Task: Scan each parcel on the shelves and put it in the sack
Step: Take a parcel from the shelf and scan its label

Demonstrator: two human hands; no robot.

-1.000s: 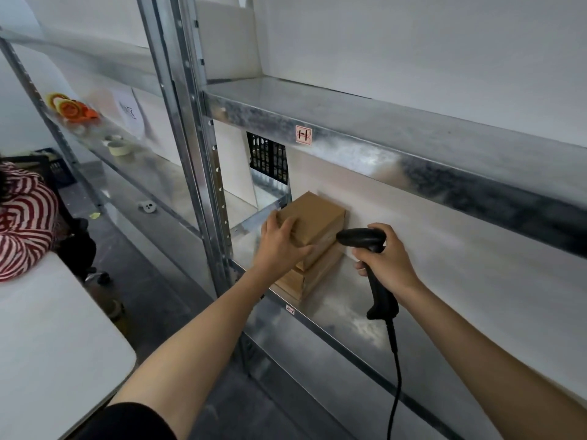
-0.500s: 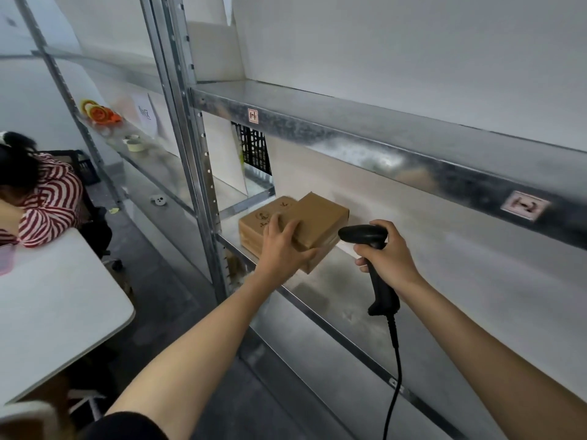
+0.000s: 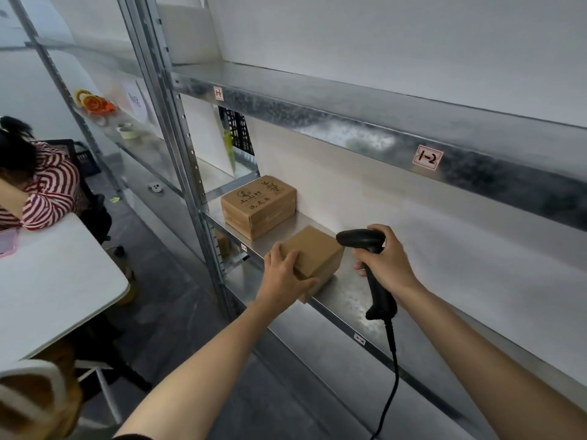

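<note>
My left hand (image 3: 284, 276) grips a small plain brown parcel (image 3: 317, 257) at the front edge of the metal shelf (image 3: 343, 293). Just right of it, my right hand (image 3: 386, 263) holds a black corded scanner (image 3: 365, 246) upright by its handle, its head next to the parcel's right side. Further back on the same shelf sit two stacked brown printed parcels (image 3: 259, 206), the upper one showing printed characters on top. No sack is in view.
A steel upright (image 3: 178, 147) stands left of the parcels. The upper shelf (image 3: 381, 122) carries labels. A white table (image 3: 54, 281) is at the left, where a person in a striped top (image 3: 44, 188) leans. Tape rolls (image 3: 95, 103) lie on the far shelf.
My left hand lifted the small parcel off the stack and drew it forward and right to the shelf's front edge. The printed top of the stack is now uncovered. The scanner hand stayed beside it.
</note>
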